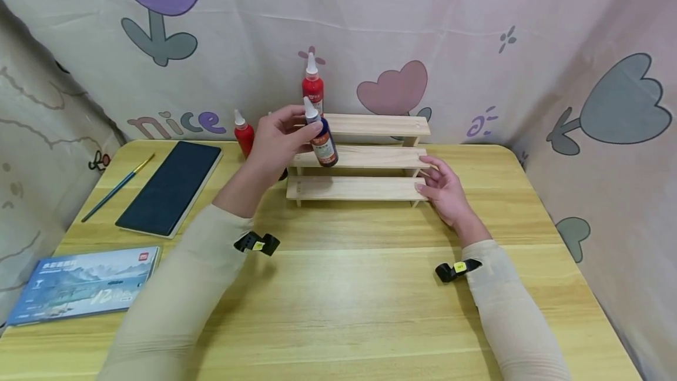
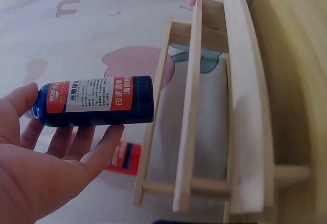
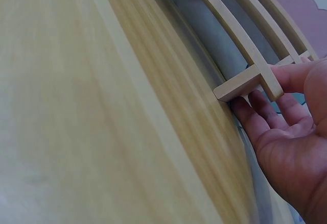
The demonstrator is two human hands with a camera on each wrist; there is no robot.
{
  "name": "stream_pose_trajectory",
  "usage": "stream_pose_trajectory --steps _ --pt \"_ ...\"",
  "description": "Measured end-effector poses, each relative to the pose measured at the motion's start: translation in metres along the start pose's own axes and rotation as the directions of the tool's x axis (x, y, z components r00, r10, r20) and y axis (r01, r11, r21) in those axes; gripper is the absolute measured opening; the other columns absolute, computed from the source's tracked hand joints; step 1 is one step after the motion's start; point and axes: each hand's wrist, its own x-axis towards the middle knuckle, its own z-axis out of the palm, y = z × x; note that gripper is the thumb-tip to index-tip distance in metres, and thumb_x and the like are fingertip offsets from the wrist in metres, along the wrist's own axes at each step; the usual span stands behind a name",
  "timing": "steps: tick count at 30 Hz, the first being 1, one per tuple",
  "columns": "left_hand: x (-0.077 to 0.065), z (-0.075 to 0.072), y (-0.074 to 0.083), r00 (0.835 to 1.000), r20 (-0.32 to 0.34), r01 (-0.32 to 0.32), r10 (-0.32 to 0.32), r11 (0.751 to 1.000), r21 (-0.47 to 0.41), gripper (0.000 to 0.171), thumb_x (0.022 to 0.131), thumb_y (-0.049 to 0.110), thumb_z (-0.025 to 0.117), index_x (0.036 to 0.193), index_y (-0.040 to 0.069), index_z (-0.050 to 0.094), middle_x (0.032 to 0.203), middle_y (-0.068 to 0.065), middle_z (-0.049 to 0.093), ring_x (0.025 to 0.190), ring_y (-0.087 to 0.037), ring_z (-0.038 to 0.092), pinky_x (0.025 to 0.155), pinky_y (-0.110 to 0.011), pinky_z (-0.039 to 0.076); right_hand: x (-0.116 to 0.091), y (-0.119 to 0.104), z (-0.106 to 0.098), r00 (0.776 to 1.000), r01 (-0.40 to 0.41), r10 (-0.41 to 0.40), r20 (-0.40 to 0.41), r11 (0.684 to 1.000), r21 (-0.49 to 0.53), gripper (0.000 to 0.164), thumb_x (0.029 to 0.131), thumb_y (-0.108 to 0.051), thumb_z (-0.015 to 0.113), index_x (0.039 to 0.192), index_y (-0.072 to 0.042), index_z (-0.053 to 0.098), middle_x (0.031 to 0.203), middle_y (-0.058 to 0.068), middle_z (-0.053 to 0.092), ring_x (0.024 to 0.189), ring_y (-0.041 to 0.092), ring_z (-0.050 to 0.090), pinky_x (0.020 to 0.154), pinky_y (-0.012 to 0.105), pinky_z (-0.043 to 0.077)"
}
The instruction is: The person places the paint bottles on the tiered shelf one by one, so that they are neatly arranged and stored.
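My left hand (image 1: 282,140) pinches a dark blue ink bottle (image 1: 325,144) with a white nozzle cap, fingers and thumb near its neck. The bottle tilts slightly over the left part of the middle step of a three-tier wooden display rack (image 1: 365,188); whether its base touches the step I cannot tell. In the left wrist view the ink bottle (image 2: 97,101) shows an orange and white label. My right hand (image 1: 446,193) grips the rack's right end, thumb on the lowest step and fingers behind the side support (image 3: 240,83). A red bottle (image 1: 313,88) stands at the top step's left end.
Another red bottle (image 1: 244,137) stands behind my left hand, partly hidden. On the table's left lie a dark notebook (image 1: 169,187), a paintbrush (image 1: 119,187) and a blue pad with a landscape cover (image 1: 84,284). A patterned curtain (image 1: 275,28) hangs behind the table.
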Motion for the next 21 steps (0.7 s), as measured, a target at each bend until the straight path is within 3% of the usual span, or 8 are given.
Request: stream_pose_trajectory --steps 4,9,14,21 --pt "0.010 0.014 0.009 0.998 0.037 -0.041 0.042 0.999 -0.010 0.037 0.093 0.024 0.074 0.128 0.015 0.065 0.122 -0.007 0.061 0.113 -0.027 0.058 0.089 -0.043 0.055 0.000 0.000 0.000 1.000 0.000 0.000 -0.005 1.000 -0.002 0.067 0.084 0.028 0.056 0.141 -0.007 0.051 0.132 0.010 0.058 0.131 0.051 0.039 0.091 0.033 0.053" --pt "0.024 0.030 0.023 0.993 0.084 -0.079 0.079 0.997 -0.003 0.036 0.093 0.023 0.074 0.127 0.014 0.066 0.119 -0.006 0.064 0.109 -0.025 0.061 0.088 -0.043 0.055 0.000 0.000 0.000 1.000 0.001 -0.001 -0.009 1.000 -0.018 0.068 0.083 0.028 0.056 0.140 -0.008 0.052 0.134 0.015 0.056 0.127 0.041 0.049 0.092 0.033 0.053" --pt "0.040 0.043 0.033 0.986 0.141 -0.081 0.086 0.996 -0.043 0.033 0.092 0.018 0.075 0.123 0.010 0.067 0.117 -0.008 0.066 0.106 -0.026 0.063 0.085 -0.042 0.056 0.000 0.000 0.000 1.000 -0.004 0.004 -0.005 1.000 -0.020 0.068 0.084 0.028 0.056 0.141 -0.009 0.052 0.139 0.021 0.051 0.125 0.038 0.051 0.091 0.033 0.053" --pt "0.064 0.062 0.043 0.977 0.200 -0.057 0.072 0.995 -0.082 0.036 0.092 0.014 0.075 0.125 0.005 0.066 0.118 -0.010 0.066 0.108 -0.026 0.063 0.084 -0.044 0.057 0.001 -0.002 0.000 1.000 -0.020 0.020 -0.017 1.000 -0.017 0.067 0.084 0.028 0.056 0.140 -0.010 0.053 0.136 0.013 0.056 0.129 0.044 0.046 0.091 0.033 0.053"
